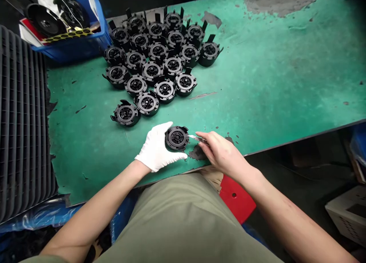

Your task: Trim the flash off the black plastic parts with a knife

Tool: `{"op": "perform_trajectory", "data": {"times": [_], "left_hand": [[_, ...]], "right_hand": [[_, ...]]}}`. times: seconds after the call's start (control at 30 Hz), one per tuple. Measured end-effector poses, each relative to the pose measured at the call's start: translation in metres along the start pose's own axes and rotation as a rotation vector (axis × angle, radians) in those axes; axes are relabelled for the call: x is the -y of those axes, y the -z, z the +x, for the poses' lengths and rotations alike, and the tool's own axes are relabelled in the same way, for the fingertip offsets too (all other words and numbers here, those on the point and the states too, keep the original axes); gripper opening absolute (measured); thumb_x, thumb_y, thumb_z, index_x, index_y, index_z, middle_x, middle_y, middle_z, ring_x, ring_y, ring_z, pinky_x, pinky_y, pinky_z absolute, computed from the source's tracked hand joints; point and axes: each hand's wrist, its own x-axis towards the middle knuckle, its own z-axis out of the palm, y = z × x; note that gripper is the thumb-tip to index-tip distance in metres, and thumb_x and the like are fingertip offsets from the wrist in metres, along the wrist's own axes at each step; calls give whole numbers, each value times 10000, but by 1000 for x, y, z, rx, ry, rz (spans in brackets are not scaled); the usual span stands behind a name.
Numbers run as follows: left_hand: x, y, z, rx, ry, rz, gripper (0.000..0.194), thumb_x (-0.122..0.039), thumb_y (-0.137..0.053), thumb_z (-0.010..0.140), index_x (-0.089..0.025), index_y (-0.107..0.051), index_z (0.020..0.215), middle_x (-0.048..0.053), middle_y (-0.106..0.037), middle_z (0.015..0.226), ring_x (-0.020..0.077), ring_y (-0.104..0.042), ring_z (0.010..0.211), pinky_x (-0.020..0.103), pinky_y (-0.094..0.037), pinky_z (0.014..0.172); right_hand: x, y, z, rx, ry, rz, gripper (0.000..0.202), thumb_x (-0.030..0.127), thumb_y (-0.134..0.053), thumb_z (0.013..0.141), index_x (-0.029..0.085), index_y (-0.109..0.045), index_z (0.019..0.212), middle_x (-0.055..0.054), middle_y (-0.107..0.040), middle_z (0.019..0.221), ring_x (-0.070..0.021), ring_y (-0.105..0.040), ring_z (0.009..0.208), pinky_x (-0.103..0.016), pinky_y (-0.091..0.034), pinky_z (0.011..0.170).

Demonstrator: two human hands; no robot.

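A round black plastic part (176, 138), with ribs and small tabs around its rim, is gripped near the table's front edge by my left hand (157, 148) in a white glove. Thumb and fingers wrap the part's left side. My bare right hand (219, 148) pinches a slim silver scalpel (197, 138), its pointed blade aimed left. The blade tip is at the part's right rim; whether it touches cannot be made out. Up and left of my hands stand several similar round black parts (148, 103), grouped close together, some with upright tabs.
The green table (271, 76) has worn, scuffed patches. At the back left sits a blue bin (71, 47) filled with black parts and papers. Ridged black stacked trays (24, 122) rise along the left edge. A red stool (238, 198) is below the table's front edge.
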Motion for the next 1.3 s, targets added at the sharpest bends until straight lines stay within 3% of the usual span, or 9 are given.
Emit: {"op": "perform_trajectory", "data": {"times": [0.17,0.27,0.37,0.53,0.67,0.8,0.9,1.07,1.3], "left_hand": [[4,2,39,146,-221,37,997,-574,-987,601,-196,-578,1428,166,-748,1322,409,-737,1233,533,-569,1127],[14,12,49,230,-327,27,1110,-457,-966,624,-184,-440,1563,163,-729,1400,393,-721,1279,514,-555,1139],[25,14,48,235,-391,61,1120,-471,-949,654,-164,-407,1585,196,-679,1478,409,-674,1352,541,-514,1182],[28,7,50,143,-384,49,994,-736,-928,572,-171,-623,1331,163,-767,1251,416,-756,1160,525,-575,1056],[20,11,52,228,-355,27,736,-680,-909,616,-231,-675,1151,87,-790,1067,366,-790,999,473,-604,934],[17,16,47,218,-371,54,777,-618,-932,577,-246,-689,1214,112,-801,1135,410,-784,1065,506,-601,949],[16,18,44,213,-383,59,683,-612,-931,595,-262,-716,1141,103,-809,1124,395,-790,1035,484,-604,905],[10,24,44,204,-364,73,643,-647,-947,566,-266,-720,1032,68,-817,999,370,-796,939,439,-588,823],[3,28,46,232,-329,85,603,-653,-960,534,-259,-729,928,38,-798,883,326,-786,843,388,-563,760]], "right_hand": [[-5,0,8,-11,5,-8,228,297,-519,1136,235,-605,1338,-93,-767,1178,-253,-742,1052,-397,-602,896],[-3,1,10,-42,28,-48,197,294,-535,1128,226,-631,1286,-90,-780,1143,-252,-743,1029,-397,-599,891],[3,-1,6,-52,65,-32,194,268,-534,1120,216,-636,1277,-97,-771,1116,-252,-734,1013,-392,-602,864],[18,-9,-4,-71,30,-3,249,244,-504,1121,206,-614,1341,-124,-744,1134,-275,-715,1038,-437,-611,898],[34,-15,-8,-98,-77,4,249,268,-481,1137,205,-615,1338,-134,-732,1156,-280,-712,1074,-460,-616,930],[44,-18,-12,-123,-80,-40,243,257,-465,1143,217,-618,1327,-118,-749,1142,-261,-731,1063,-439,-633,909],[44,-16,-15,-116,-48,-64,253,236,-463,1138,241,-623,1334,-96,-764,1152,-239,-744,1052,-407,-640,892],[40,-7,-11,-115,-26,-120,301,217,-430,1135,253,-636,1351,-81,-758,1078,-217,-755,945,-358,-642,786],[40,-11,-2,-134,0,-149,210,277,-481,1133,225,-616,1285,-92,-751,1073,-237,-754,972,-396,-657,832]]}}
